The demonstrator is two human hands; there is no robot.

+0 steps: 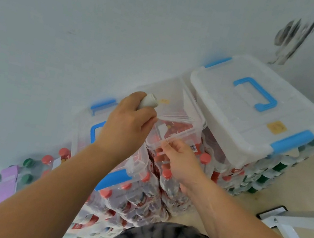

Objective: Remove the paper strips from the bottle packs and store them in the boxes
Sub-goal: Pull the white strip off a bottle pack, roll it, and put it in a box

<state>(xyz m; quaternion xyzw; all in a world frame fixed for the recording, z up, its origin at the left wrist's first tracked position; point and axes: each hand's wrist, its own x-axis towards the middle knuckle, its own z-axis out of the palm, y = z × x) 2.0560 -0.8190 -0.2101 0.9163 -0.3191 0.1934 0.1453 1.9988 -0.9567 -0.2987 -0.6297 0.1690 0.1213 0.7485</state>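
Motion blur smears the dark mark on the pale wall (85, 22) at upper right. Centre frame, the left hand (128, 122) is clenched around a rolled grey paper strip (149, 101) above the open clear plastic box (179, 131). The right hand (179, 162) pinches that box's near rim, over shrink-wrapped red-capped bottle packs (137, 199).

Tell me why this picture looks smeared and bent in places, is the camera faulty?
In the head view, the dark mark on the white wall is streaked, which suggests motion blur; the straight wall and floor lines bow from the wide-angle lens; light is soft and even, with no hard shadows; the left hand, right hand and the clear lidded plastic box with blue handle look only slightly soft.
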